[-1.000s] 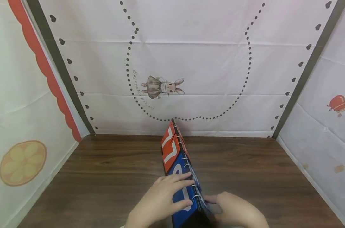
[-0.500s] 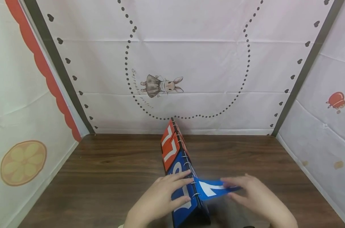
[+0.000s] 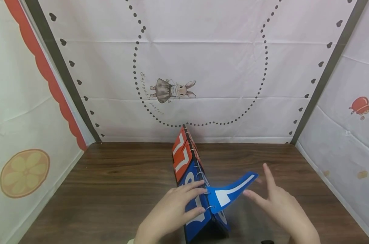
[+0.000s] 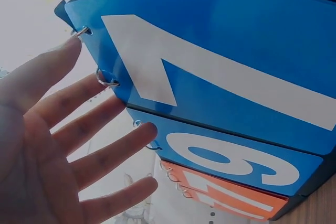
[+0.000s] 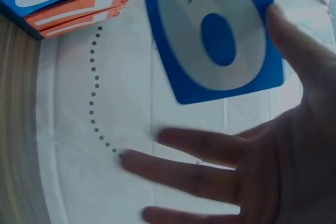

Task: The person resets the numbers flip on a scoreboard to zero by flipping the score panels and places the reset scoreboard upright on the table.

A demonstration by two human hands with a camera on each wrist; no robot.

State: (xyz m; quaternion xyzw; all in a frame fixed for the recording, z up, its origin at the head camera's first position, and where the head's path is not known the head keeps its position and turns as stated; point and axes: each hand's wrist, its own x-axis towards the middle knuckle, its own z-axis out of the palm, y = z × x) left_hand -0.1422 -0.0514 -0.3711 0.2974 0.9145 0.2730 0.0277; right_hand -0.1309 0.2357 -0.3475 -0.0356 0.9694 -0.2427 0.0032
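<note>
A tabletop flip scoreboard [image 3: 198,232] stands like a tent, with blue number cards in front and red ones behind, hung on metal rings. My left hand [image 3: 175,206] rests with spread fingers along its ringed top edge. Below those fingers, the left wrist view shows a blue card with a white 1 [image 4: 220,59] and a smaller blue card [image 4: 231,161]. One blue card [image 3: 233,191] sticks out to the right from the rings, tilted up. My right hand [image 3: 283,206] is spread beside its free end, the thumb at its edge in the right wrist view.
The scoreboard stands on a dark wood tabletop [image 3: 126,189]. White printed cloth [image 3: 221,74] rises behind and on both sides. A small dark object [image 3: 267,242] shows at the bottom edge of the head view.
My right hand has come out from the scoreboard's right side, drawing a blue card over, then spread its fingers. The card's free end has risen. My left hand stays nearly still.
</note>
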